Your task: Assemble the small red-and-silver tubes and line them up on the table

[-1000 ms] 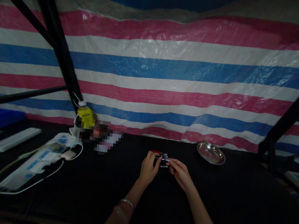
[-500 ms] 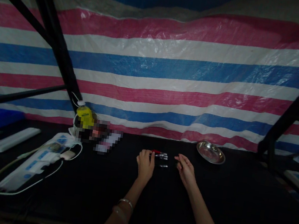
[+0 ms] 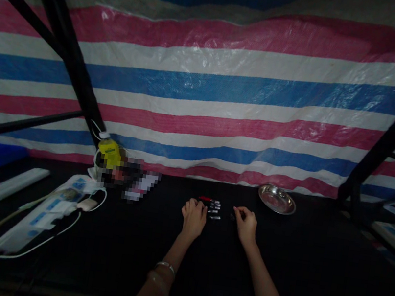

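My left hand lies palm down on the black table with its fingers a little apart, touching the left ends of a row of slim sticks. One is a red stick at the far side of the row. The others have silvery ends, and their left parts are dark or under my fingers. To the right, my right hand is closed in a pinch. A small dark thing shows by its fingertips, too dim to name. Whether the fingers grip it is unclear.
A shiny metal dish sits behind my right hand. Toward the left are a white power strip with cables, a yellow-labelled bottle and a partly blurred flat item. Black frame posts and a striped sheet stand behind.
My left hand has shifted slightly, and the sticks beside it now lie more spread out, with the red one showing more. My right hand has turned, its fingertips lower.
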Available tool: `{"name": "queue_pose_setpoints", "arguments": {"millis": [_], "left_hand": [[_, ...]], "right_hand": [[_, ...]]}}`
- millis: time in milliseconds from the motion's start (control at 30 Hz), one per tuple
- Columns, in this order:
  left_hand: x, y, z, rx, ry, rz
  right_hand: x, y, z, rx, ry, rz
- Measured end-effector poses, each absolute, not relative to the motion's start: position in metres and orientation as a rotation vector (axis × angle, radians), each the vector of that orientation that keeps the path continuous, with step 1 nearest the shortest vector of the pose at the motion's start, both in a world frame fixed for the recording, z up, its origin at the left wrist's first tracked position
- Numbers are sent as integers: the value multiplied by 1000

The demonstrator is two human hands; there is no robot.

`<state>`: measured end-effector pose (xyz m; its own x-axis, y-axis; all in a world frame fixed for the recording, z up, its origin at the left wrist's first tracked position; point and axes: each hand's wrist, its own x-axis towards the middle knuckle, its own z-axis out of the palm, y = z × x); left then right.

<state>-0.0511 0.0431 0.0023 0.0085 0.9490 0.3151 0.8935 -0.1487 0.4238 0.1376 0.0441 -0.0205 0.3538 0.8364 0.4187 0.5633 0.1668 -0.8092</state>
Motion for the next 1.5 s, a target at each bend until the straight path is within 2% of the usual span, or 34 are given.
{"name": "queue_pose_setpoints", "arguments": {"millis": [333, 767, 1500], "left_hand": [[-51, 41, 4, 2252, 1925, 721], [-56, 48, -3, 2124, 1871, 848], [-57, 50, -4, 2105, 1832, 838]], "right_hand": [[141, 51, -35, -1661, -1521, 125], [140, 49, -37, -1672, -1518, 99], [135, 47, -31, -1744, -1523, 26]]}}
